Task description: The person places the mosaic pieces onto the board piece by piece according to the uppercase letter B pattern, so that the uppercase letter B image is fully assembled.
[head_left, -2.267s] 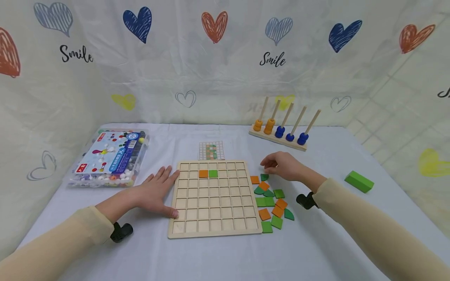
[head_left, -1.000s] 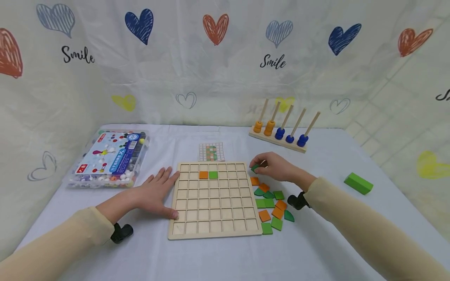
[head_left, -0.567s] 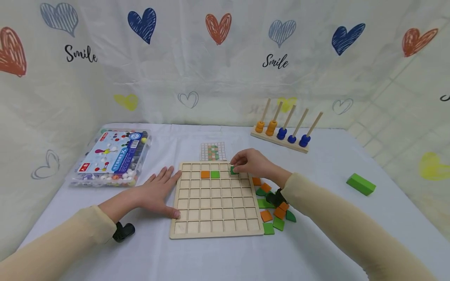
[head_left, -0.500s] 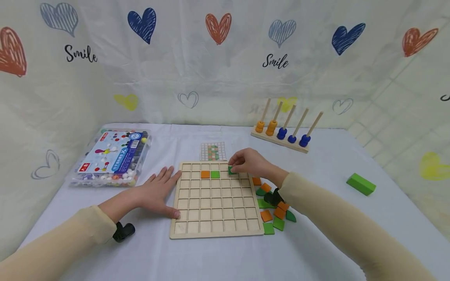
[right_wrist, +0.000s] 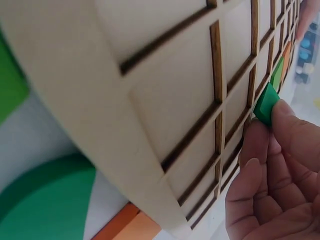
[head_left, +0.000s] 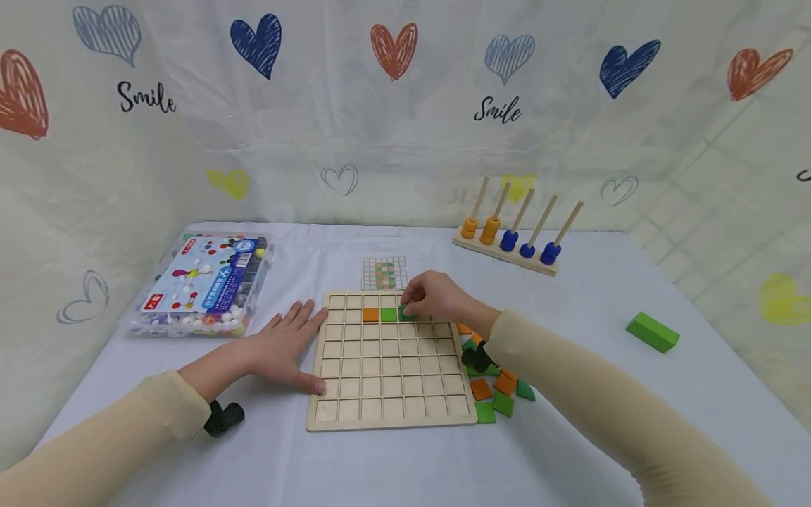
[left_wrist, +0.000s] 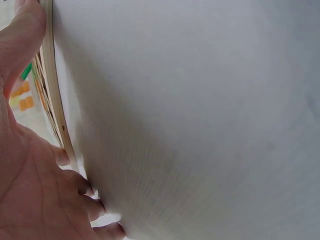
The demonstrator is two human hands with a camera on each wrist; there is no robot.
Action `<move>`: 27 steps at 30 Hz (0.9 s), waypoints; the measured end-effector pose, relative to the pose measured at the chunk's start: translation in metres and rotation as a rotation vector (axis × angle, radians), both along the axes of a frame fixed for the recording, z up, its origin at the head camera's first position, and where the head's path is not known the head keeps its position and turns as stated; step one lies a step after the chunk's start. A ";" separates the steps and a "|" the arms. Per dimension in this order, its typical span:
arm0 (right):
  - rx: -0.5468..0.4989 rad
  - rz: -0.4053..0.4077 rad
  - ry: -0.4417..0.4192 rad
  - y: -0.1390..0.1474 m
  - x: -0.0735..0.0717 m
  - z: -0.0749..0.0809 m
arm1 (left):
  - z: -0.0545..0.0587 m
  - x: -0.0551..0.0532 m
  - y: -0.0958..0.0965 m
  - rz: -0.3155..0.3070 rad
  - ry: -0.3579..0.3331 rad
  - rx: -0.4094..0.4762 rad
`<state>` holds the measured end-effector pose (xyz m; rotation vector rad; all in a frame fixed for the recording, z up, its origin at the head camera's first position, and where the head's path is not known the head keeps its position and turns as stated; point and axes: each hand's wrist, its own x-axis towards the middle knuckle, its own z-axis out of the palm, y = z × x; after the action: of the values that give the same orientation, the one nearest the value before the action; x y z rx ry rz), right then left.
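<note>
A white cloth [head_left: 266, 458] covers the bench [head_left: 589, 282]. A pale, creased curtain [head_left: 418, 127] printed with coloured hearts [head_left: 256, 47] hangs behind the bench and along both its sides.

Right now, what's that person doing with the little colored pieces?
The person's right grip pinches a dark green piece at the wooden grid board, beside a light green tile that sits next to an orange tile. Their left grip is spread at the board's left edge. More loose pieces lie to its right.
</note>
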<state>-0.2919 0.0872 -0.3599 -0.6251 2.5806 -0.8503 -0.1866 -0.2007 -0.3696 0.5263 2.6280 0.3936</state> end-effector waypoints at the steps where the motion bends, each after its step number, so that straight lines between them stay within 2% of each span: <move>1: 0.004 -0.001 0.003 -0.001 0.000 -0.001 | 0.000 0.000 0.000 0.000 0.000 0.000; 8: 0.035 -0.011 0.041 -0.004 0.004 -0.002 | 0.001 0.000 0.000 0.005 -0.001 0.003; 14: 0.055 -0.043 0.047 -0.006 0.007 -0.002 | -0.001 -0.001 0.000 0.005 -0.002 0.007; 27: 0.085 -0.054 0.074 -0.007 0.012 0.001 | -0.001 -0.001 -0.001 0.001 0.005 -0.002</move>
<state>-0.2802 0.0801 -0.3589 -0.5749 2.6960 -0.7428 -0.1876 -0.2017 -0.3711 0.5255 2.6332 0.3912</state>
